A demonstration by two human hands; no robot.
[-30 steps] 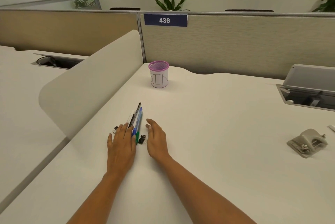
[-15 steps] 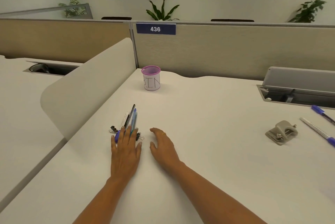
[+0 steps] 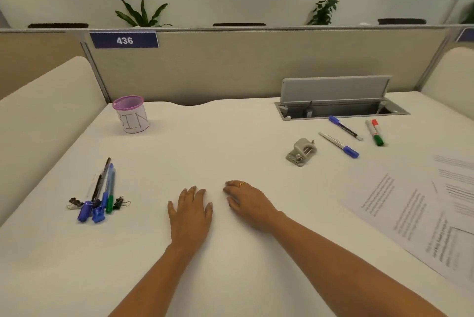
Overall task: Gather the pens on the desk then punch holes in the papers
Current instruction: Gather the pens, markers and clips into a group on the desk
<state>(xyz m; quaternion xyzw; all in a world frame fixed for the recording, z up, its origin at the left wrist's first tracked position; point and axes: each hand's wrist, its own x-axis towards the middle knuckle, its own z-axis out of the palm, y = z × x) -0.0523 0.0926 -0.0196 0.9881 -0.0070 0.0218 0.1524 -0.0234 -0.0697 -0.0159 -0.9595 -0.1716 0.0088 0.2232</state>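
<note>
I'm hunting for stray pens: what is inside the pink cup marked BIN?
Nothing sticks up above the rim of the pink cup; only its inner mesh wall shows. Its paper-wrapped side hides the bottom.

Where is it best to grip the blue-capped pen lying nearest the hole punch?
Pinch the pen at mid-barrel from above, across its width: it lies flat and slanted on the desk, its long sides clear of the hole punch.

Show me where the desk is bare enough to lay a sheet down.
Free: the middle stretch between the BIN cup, the gathered pens and the hole punch; also the near strip left of the left hand. Crowded: the right side, with loose pens and papers.
</note>
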